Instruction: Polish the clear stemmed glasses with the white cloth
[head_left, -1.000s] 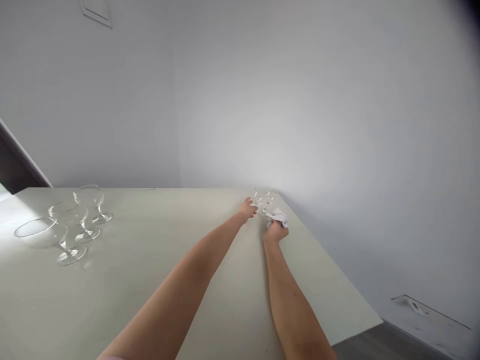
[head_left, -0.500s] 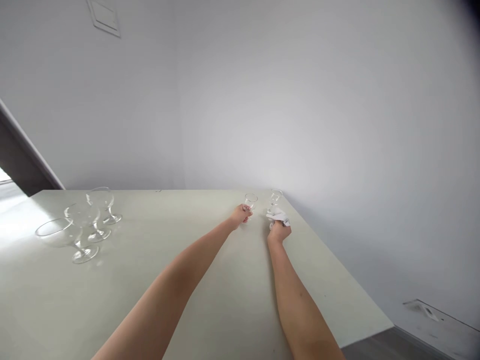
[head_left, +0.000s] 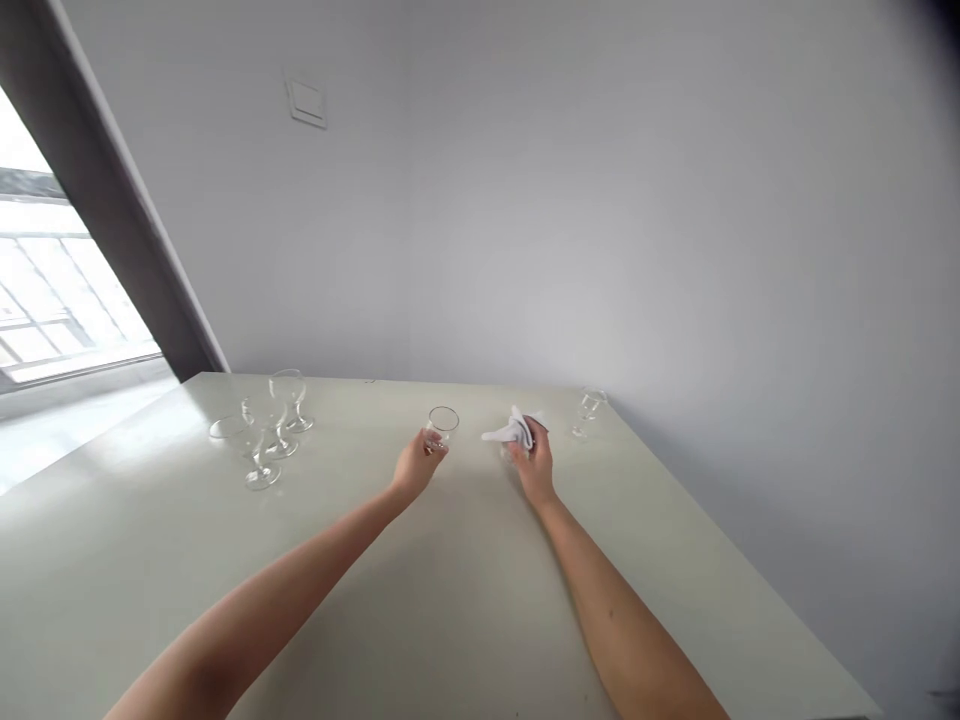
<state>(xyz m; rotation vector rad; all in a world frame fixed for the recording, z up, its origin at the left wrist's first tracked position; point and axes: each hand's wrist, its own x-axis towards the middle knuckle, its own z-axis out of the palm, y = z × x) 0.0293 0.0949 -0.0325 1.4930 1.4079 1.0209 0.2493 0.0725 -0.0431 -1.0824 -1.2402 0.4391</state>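
Observation:
My left hand (head_left: 417, 464) is closed around a small clear glass (head_left: 443, 420), whose rim rises above the fingers. To its right, my right hand (head_left: 534, 462) grips a crumpled white cloth (head_left: 511, 431). Part of a clear glass seems to show under and behind that cloth, but the hand and cloth hide most of it. A stemmed glass (head_left: 589, 408) stands upright by itself, a little beyond my right hand and apart from it.
Several stemmed glasses (head_left: 262, 478) stand grouped on the left of the pale table (head_left: 420, 620). Grey walls (head_left: 600, 200) close off the back and right side. A switch plate (head_left: 307, 103) is on the wall; a bright window (head_left: 60, 270) lies far left.
The view has turned left. My left hand has moved left with its glass, farther from my right hand. My right hand and the cloth have moved left, away from the lone stemmed glass.

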